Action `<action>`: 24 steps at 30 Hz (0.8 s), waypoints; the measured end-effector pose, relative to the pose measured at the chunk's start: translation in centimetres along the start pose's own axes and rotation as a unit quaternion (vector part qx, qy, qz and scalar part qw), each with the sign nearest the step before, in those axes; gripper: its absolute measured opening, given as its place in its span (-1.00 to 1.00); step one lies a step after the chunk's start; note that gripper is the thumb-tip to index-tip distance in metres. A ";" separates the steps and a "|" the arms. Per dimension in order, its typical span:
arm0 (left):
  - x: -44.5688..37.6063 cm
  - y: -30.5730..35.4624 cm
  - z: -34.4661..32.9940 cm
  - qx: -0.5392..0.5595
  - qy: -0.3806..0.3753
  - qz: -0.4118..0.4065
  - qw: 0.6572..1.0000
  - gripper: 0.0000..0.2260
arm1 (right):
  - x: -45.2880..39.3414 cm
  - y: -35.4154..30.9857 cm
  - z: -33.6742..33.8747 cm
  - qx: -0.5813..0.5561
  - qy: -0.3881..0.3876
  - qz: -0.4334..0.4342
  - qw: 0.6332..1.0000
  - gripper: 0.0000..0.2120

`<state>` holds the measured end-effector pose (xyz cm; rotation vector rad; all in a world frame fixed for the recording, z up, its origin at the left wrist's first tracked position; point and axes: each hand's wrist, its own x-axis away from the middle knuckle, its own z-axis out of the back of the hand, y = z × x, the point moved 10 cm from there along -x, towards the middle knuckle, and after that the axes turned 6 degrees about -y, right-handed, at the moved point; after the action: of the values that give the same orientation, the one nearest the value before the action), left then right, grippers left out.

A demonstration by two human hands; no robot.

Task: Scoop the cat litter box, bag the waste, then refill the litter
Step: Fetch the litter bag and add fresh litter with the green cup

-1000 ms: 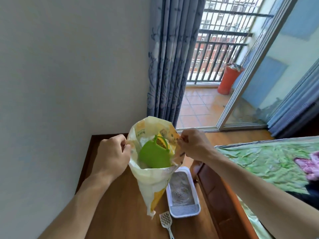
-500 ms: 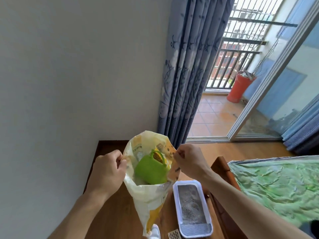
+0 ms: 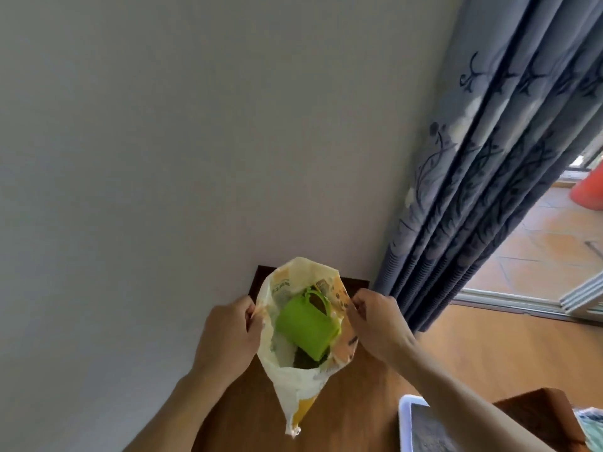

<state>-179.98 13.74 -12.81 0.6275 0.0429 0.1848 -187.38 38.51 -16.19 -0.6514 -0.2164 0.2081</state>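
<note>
Since a second ago the view has swung left and tilted up, so bare wall now fills most of it. The white rectangular litter tray (image 3: 406, 419), earlier fully visible below the right hand (image 3: 375, 324), shows only as a corner at the bottom edge. The white slotted scoop has dropped out of sight. The green plastic cup (image 3: 305, 327) inside the cream-and-yellow plastic litter bag (image 3: 287, 383) between the hands now lies tipped more on its side.

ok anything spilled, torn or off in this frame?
No spill or damage visible. One oddity: a green cup lies tilted inside the litter bag, which the left hand and right hand hold open by its rim. Litter box is cropped at the frame's edge.
</note>
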 end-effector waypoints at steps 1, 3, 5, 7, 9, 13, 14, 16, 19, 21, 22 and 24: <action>-1.0 -0.7 0.1 0.006 0.000 0.009 1.000 -0.75 | -1.4 -0.6 -0.1 0.006 -0.004 0.004 1.000 -0.76; -2.8 -2.0 0.3 0.019 0.002 0.026 0.999 -0.72 | -4.0 -1.5 -0.4 0.010 -0.019 0.008 1.000 -0.77; -5.0 -3.3 0.6 0.020 0.005 0.044 0.999 -0.70 | -6.6 -2.2 -1.1 0.014 -0.037 0.007 0.999 -0.77; -7.4 -4.8 0.7 0.018 0.005 0.048 0.999 -0.71 | -9.3 -2.9 -2.0 0.024 -0.047 0.008 0.999 -0.76; -10.1 -6.5 0.6 0.019 -0.002 0.050 0.999 -0.71 | -11.9 -3.5 -3.1 0.034 -0.053 0.005 0.998 -0.74; -16.0 -9.7 0.0 0.024 -0.012 0.040 0.999 -0.72 | -16.8 -4.6 -4.8 0.060 -0.052 -0.017 0.997 -0.71; -17.5 -10.4 -0.1 0.024 -0.017 0.038 0.999 -0.72 | -18.0 -4.7 -5.2 0.066 -0.051 -0.028 0.996 -0.71; -20.2 -11.5 -0.4 0.020 -0.026 0.030 0.999 -0.71 | -20.3 -4.9 -6.1 0.075 -0.054 -0.048 0.995 -0.71; -23.6 -13.4 -1.1 0.029 -0.033 0.029 0.999 -0.72 | -23.8 -5.3 -7.5 0.078 -0.057 -0.068 0.993 -0.71; -25.2 -14.7 -1.4 0.040 -0.031 0.032 0.998 -0.70 | -25.6 -5.4 -8.4 0.066 -0.057 -0.077 0.993 -0.72; -25.9 -15.4 -1.6 0.044 -0.030 0.034 0.998 -0.69 | -26.3 -5.2 -9.0 0.058 -0.057 -0.083 0.993 -0.72; -27.3 -17.1 -2.3 0.053 -0.033 0.046 0.997 -0.69 | -27.8 -4.6 -10.3 0.037 -0.054 -0.094 0.993 -0.76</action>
<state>-204.34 -3.54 -25.10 0.7421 -0.0407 0.2516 -210.72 21.80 -25.03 -0.5428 -0.3697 0.0703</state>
